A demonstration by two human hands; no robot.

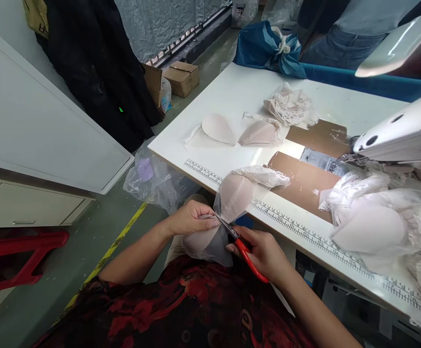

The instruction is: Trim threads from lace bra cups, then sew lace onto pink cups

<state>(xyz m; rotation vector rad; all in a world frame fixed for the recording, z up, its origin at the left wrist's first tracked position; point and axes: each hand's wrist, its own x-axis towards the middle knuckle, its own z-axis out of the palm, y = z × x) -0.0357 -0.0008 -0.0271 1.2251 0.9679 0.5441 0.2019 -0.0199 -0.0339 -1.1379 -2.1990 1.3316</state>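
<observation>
Below the table [232, 92] edge, close to the person's lap, the left hand [190, 218] pinches a pale padded cup piece [232, 195] with lace trim, holding it up against the right hand. The right hand [264, 253] is clenched around red-handled scissors [241, 244], whose blades meet the fabric just beside the left thumb; whether they are actually biting in is hard to tell. More cups [218, 128] lie well beyond the grip.
</observation>
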